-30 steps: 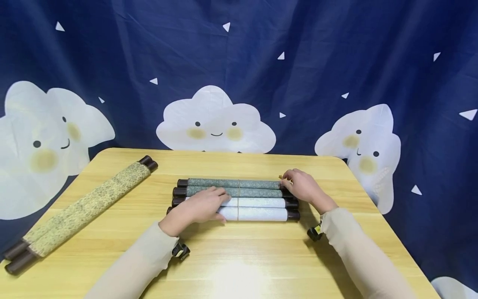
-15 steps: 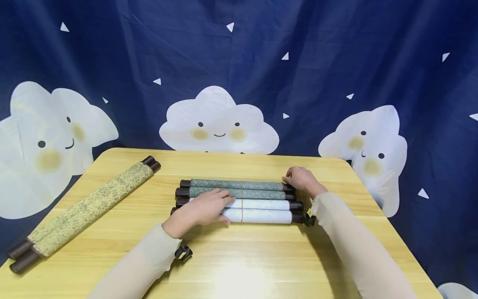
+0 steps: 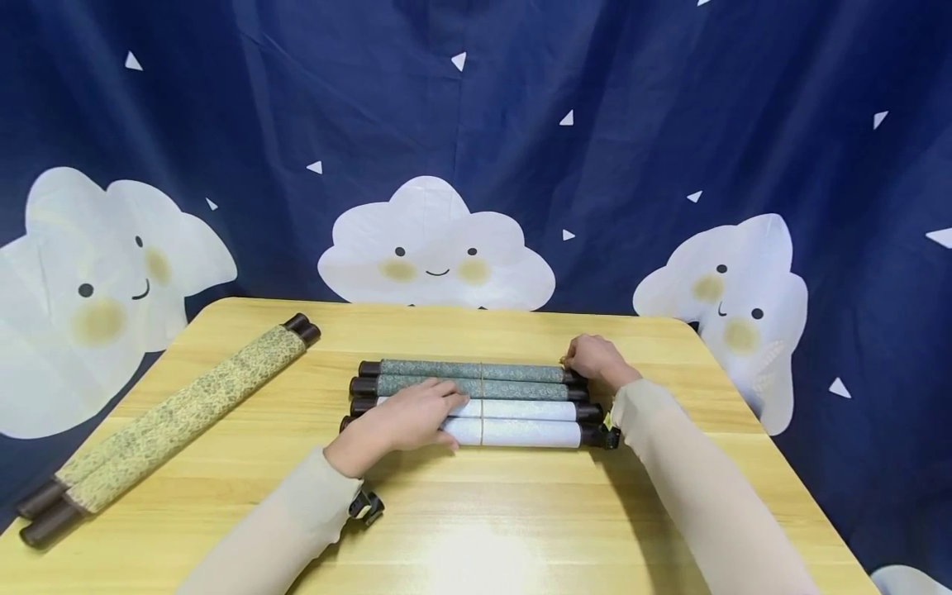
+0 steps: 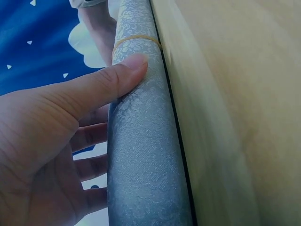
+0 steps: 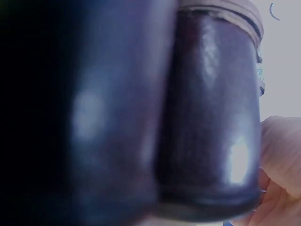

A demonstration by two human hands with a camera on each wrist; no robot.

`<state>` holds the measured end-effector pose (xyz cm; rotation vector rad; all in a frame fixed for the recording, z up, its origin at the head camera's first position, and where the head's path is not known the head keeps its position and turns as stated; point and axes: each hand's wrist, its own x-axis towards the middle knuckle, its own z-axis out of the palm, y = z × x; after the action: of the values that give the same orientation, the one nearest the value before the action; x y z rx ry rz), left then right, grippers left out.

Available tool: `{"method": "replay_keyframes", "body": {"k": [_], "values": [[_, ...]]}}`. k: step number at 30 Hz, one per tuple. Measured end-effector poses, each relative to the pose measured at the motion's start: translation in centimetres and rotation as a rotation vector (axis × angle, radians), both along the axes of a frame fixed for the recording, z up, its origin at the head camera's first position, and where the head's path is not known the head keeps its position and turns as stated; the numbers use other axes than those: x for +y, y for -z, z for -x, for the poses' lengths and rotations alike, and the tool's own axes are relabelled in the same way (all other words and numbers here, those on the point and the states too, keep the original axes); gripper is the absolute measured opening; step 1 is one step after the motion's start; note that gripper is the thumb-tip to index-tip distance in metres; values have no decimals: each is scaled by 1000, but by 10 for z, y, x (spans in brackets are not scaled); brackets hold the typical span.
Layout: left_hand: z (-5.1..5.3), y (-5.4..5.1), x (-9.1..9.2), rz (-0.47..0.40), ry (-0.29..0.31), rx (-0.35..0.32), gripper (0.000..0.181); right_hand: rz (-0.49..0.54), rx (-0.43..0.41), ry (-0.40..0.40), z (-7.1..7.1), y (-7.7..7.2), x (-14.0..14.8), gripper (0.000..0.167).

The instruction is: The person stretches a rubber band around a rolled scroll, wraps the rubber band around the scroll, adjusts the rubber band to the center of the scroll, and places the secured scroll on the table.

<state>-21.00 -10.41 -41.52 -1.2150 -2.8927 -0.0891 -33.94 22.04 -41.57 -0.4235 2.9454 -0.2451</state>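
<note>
Four rolls lie side by side at mid-table: two green rolls (image 3: pixel 513 390) behind two white rolls (image 3: pixel 521 432), a thin band (image 3: pixel 482 431) crossing them and passing over the near white one. The left hand (image 3: pixel 412 417) is spread across the white rolls, thumb touching the nearer one just beside the band. The right hand (image 3: pixel 595 357) is narrow, fingers bent at the far green roll's dark end (image 3: pixel 572 376); its grip cannot be determined. Two yellow rolls (image 3: pixel 186 405) lie well apart, slantwise, on the table's (image 3: pixel 476 504) left.
</note>
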Motion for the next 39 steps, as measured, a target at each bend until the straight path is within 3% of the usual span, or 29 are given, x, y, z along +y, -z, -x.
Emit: {"method": "replay_keyframes", "body": {"k": [10,17,26,39], "values": [[2,3,-4,-28,-27,-60,76,50,132,-31,-10,-2,7,16],[3,-4,-4,-54,-65,-93,72,74,216,-94,-20,-12,4,12],[7,-8,1,-125,-129,-64,65,185,242,-101,-43,-23,-6,11],[8,-8,13,-320,-234,-63,59,401,243,-122,-81,-22,-29,9]]}}
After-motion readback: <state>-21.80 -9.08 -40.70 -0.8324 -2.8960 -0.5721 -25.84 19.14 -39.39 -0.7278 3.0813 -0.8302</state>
